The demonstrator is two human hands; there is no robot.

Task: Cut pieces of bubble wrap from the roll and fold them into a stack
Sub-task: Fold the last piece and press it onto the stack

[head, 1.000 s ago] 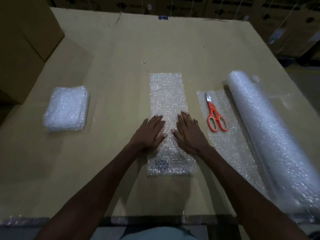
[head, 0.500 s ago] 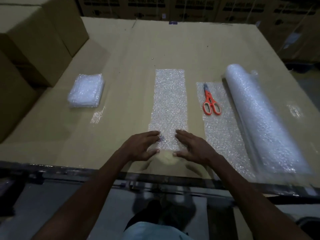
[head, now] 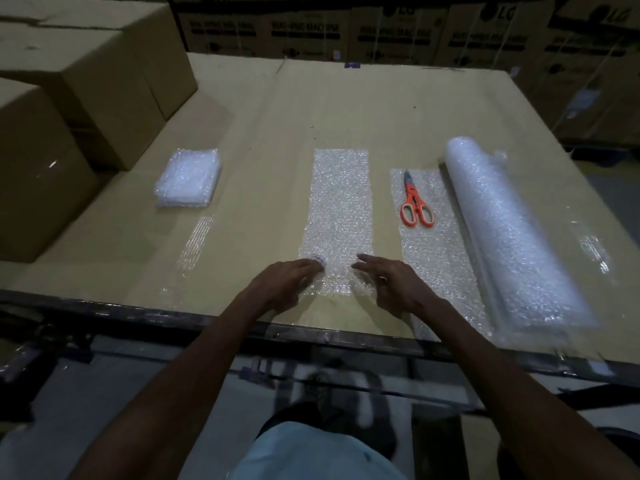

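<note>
A long cut strip of bubble wrap (head: 341, 202) lies flat in the middle of the cardboard-covered table (head: 270, 140). My left hand (head: 287, 282) and my right hand (head: 391, 282) are at its near end, one at each corner, fingers bent onto the edge. Whether they pinch the wrap I cannot tell. The bubble wrap roll (head: 502, 230) lies at the right, its loose sheet (head: 440, 258) spread toward the strip. Orange scissors (head: 415, 202) rest on that sheet. A stack of folded pieces (head: 188, 178) sits at the left.
Large cardboard boxes (head: 86, 74) stand on the table's left side. More printed cartons (head: 381, 32) line the back. The table's dark front edge (head: 173, 317) runs just below my hands.
My hands slid back along the strip from its middle to its near end. The camera pulled back, showing the table's front edge and the floor.
</note>
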